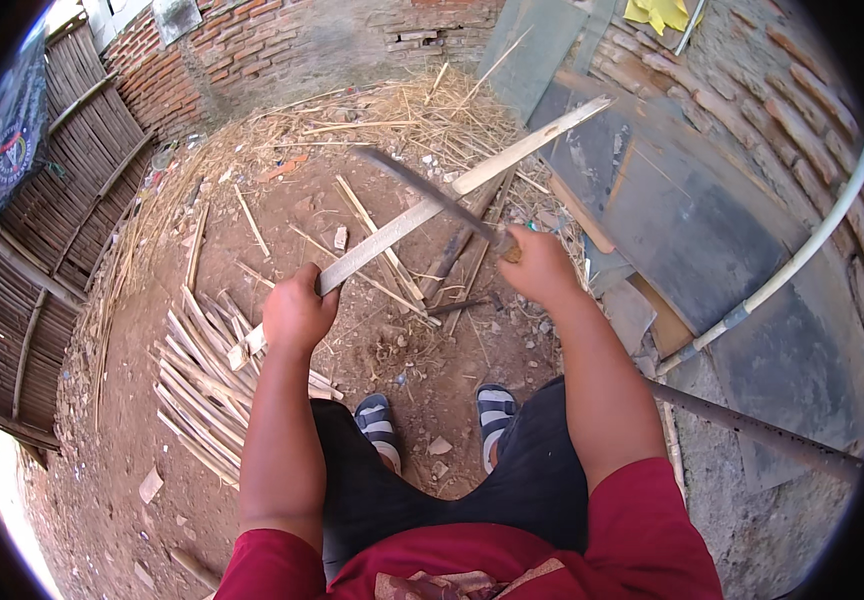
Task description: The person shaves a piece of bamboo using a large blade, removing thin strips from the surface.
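My left hand is closed around a long pale split-bamboo slat near its lower end. The slat slants up and away to the right, its far end near a dark board. In my closed right hand is the handle of a machete, its dark blade pointing up and to the left. The blade crosses over the slat about midway along; whether the two touch I cannot tell. Below my left hand, a fanned pile of split bamboo strips lies on the ground, partly hidden by my forearm.
Loose sticks and straw-like shavings litter the dirt floor. Dark boards lean at the right by a white pipe. A brick wall stands behind, a bamboo fence at left. A dark pole juts in at right.
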`<move>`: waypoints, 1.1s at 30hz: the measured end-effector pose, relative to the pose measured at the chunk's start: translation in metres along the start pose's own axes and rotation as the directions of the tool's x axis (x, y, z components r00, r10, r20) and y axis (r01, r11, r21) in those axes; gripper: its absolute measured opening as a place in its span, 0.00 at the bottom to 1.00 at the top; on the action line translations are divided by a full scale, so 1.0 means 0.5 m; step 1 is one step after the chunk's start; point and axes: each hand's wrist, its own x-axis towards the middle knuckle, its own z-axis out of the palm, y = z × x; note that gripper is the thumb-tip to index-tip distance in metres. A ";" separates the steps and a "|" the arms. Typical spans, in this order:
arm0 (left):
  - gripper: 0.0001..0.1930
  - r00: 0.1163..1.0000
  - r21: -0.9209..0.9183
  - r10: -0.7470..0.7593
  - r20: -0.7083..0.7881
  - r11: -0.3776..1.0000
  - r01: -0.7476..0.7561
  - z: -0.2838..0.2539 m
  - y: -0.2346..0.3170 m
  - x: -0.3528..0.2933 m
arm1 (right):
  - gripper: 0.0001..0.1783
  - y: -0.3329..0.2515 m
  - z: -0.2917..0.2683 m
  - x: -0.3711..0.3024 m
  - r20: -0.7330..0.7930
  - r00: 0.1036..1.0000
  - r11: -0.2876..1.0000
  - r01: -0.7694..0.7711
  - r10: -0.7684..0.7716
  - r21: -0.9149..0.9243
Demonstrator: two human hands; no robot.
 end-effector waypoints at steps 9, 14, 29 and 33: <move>0.12 0.998 0.117 0.056 -0.021 0.992 -0.053 -0.110 -0.002 -0.002 | 0.18 0.072 -0.053 0.021 -0.018 0.982 0.960 -0.178 0.186 0.218; 0.12 0.999 0.109 0.026 -0.026 0.994 -0.023 -0.092 -0.050 -0.037 | 0.16 -0.056 -0.041 -0.005 0.148 0.978 0.989 0.137 -0.145 0.064; 0.16 1.000 -0.121 0.031 0.004 0.992 -0.031 -0.036 -0.097 -0.064 | 0.17 -0.037 -0.058 -0.003 0.260 0.956 0.990 0.129 -0.138 0.051; 0.16 0.998 -0.068 0.051 -0.045 0.996 -0.054 -0.033 -0.078 -0.060 | 0.26 0.067 -0.078 0.005 0.173 0.979 0.984 -0.128 0.105 0.127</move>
